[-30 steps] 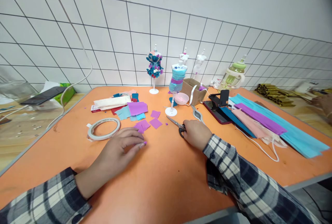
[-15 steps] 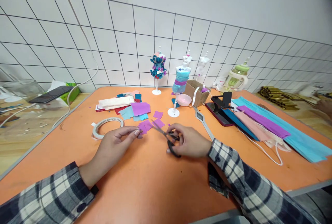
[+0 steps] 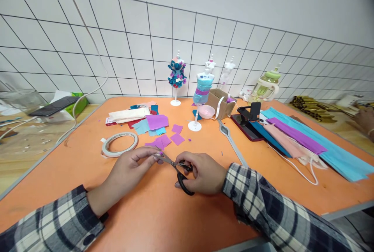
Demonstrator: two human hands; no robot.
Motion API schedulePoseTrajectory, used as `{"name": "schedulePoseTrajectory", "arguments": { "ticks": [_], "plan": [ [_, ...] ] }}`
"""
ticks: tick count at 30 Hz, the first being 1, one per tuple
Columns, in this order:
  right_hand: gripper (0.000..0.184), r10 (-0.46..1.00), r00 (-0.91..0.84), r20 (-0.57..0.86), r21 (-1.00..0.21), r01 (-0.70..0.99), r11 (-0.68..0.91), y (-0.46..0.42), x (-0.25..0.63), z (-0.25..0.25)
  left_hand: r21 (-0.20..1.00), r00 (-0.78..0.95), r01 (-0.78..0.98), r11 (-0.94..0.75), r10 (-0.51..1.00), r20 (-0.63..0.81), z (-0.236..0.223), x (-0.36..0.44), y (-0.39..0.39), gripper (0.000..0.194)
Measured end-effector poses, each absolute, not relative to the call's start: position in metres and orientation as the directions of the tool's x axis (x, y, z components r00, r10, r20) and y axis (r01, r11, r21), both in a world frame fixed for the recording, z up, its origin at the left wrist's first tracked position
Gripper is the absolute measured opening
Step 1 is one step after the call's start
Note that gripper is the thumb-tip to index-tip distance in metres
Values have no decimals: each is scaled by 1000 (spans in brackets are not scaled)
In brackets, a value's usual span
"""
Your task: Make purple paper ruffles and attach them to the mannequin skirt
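My right hand (image 3: 204,172) is closed around the black handles of a pair of scissors (image 3: 167,159), whose blades point left. A small piece of purple crepe paper (image 3: 161,153) is pinched between the thumb and fingers of my left hand (image 3: 131,170); most of it is hidden. The scissor tips meet it right at my left fingertips. Just beyond lie several cut purple paper squares (image 3: 177,139). Behind them rests a larger purple sheet (image 3: 157,121) over light blue pieces (image 3: 142,126). A roll of tape (image 3: 119,144) lies beside my left hand.
A small dress form (image 3: 203,88) in blue paper stands mid-table, another with teal ruffles (image 3: 177,74) behind. Further right are a pink bowl (image 3: 207,111), a cardboard box (image 3: 220,102), a phone (image 3: 245,127), and folded crepe paper (image 3: 315,139). A person's hand (image 3: 365,121) shows at the far right.
My right hand has brought the scissors left and toward me, so the blades now reach the paper at my left fingertips. My left hand stays almost in place.
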State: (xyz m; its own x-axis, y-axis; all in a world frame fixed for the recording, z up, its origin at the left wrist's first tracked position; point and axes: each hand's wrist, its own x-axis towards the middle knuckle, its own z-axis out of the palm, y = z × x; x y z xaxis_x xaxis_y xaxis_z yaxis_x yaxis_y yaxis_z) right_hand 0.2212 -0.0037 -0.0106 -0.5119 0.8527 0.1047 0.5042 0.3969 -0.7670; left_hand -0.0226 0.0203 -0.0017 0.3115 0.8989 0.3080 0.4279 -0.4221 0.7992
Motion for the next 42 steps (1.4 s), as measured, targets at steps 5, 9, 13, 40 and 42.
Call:
{"name": "schedulePoseTrajectory", "arguments": {
  "ticks": [5, 9, 13, 40, 42],
  "plan": [
    [38, 842, -525, 120, -762, 495, 417, -4, 221, -9, 768, 371, 445, -460, 875, 310, 1, -23, 20, 25],
    [34, 833, -539, 125, -738, 510, 442, -4, 221, -5, 745, 392, 466, -477, 867, 309, 2, -23, 20, 27],
    [29, 825, -548, 139, -714, 522, 467, -4, 221, -4, 741, 396, 475, -475, 867, 302, 2, -24, 20, 29],
    [38, 997, -73, -15, -251, 966, 66, 40, 277, -3, 675, 441, 467, -571, 812, 382, -6, -22, 19, 23],
    [48, 998, -49, -38, -301, 953, 36, 42, 278, -7, 665, 457, 471, -580, 805, 379, -6, -22, 18, 23]
  ]
}}
